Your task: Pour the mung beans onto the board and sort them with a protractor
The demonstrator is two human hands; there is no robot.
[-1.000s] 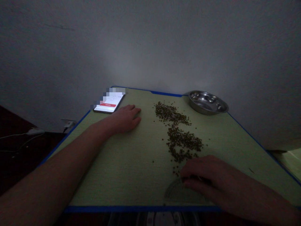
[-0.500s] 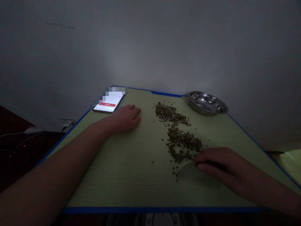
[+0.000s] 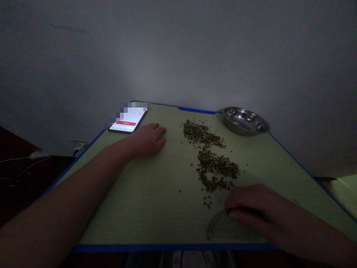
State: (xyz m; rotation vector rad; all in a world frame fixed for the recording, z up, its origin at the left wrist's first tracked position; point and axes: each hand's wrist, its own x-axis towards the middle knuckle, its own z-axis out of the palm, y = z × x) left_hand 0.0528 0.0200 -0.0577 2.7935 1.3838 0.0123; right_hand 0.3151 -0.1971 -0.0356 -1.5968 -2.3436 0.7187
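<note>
My left hand point(image 3: 150, 139) lies palm down on the table with its fingers spread, beside a lit smartphone point(image 3: 125, 121). In my right hand point(image 3: 253, 208), thumb and fingers pinch a see-through piece with a curved rim point(image 3: 214, 222). Its exact kind is hard to make out in the dim light, and part of it is hidden under the hand. Just beyond that hand lies a loose heap of small dark grains point(image 3: 217, 165), with a few strays at its near side. A second heap of the same grains point(image 3: 198, 132) spreads farther back.
A shiny metal bowl point(image 3: 245, 122) stands at the table's back right corner. The pale green table point(image 3: 145, 208) has a blue edge and touches or nearly touches a grey wall point(image 3: 178, 56). White cables point(image 3: 39, 154) lie at the far left.
My right hand has moved toward me, slightly left, drawing the see-through piece away from the near grains and closer to the front edge. My left hand rests in the same place.
</note>
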